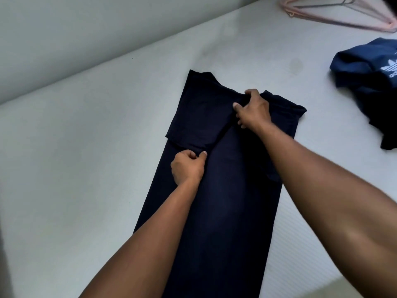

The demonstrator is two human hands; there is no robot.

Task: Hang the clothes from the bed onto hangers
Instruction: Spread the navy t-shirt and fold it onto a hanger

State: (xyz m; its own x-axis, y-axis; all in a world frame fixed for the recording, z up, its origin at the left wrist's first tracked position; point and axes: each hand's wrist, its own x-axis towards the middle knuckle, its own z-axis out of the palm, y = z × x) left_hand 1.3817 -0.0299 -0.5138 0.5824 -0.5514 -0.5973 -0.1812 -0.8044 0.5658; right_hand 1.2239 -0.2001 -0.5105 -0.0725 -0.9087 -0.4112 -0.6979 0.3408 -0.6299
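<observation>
- Left hand [187, 166]: curled into a pinch, thumb against fingertips, forearm running back toward 7 o'clock.
- Right hand [252, 109]: palm down, fingers bent and gripping, bare arm stretching away toward 4 o'clock.

Two garments [225, 190] [369, 87], one hanger [335, 16], two hands [188, 166] [253, 110].

Dark garment [217, 190]: matt cloth. Bed [86, 158]: smooth pale sheet. Hanger [335, 17], at one o'clock: pink, matt, velvety-looking.
</observation>
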